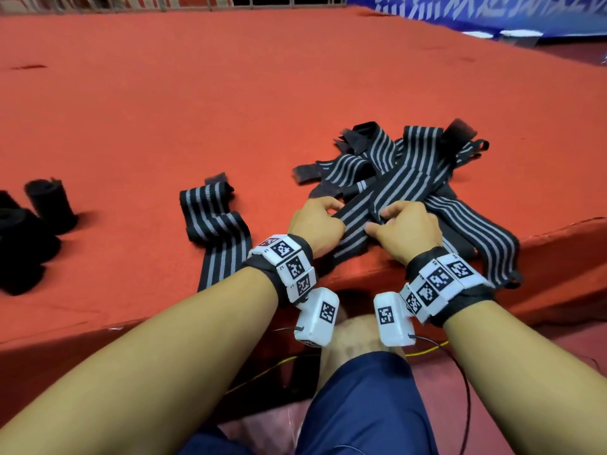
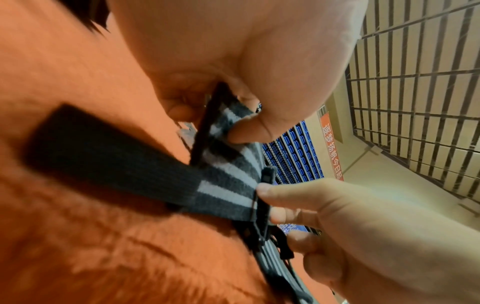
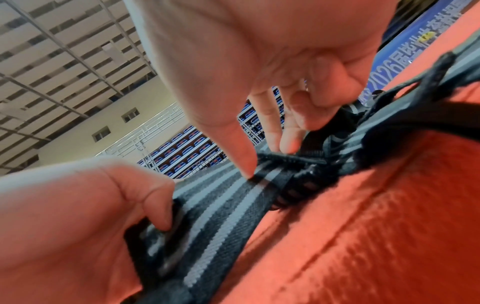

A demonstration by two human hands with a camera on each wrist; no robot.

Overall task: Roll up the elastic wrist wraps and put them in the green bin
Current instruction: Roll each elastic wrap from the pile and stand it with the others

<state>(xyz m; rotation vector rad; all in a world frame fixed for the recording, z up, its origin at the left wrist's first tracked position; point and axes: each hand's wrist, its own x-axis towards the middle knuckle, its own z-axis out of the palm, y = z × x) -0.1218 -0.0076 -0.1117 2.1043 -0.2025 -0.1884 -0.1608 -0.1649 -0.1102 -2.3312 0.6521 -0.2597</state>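
Observation:
A black wrist wrap with grey stripes [image 1: 356, 224] lies near the front edge of the red mat, and both hands hold it. My left hand [image 1: 330, 214] pinches its left edge between thumb and curled fingers; the left wrist view shows the thumb [image 2: 244, 131] on the striped wrap [image 2: 223, 185]. My right hand [image 1: 377, 222] pinches the right edge, where the right wrist view shows its thumb [image 3: 246, 164] pressing the wrap [image 3: 226, 214] beside a black loop end. Behind lies a tangled pile of unrolled wraps [image 1: 414, 159]. No green bin is in view.
One loosely folded striped wrap [image 1: 213, 221] lies left of my hands. Several rolled black wraps [image 1: 46, 205] stand at the far left of the red mat [image 1: 197, 93]. The mat's front edge [image 1: 542, 234] drops off just before my wrists, with cables on the floor below.

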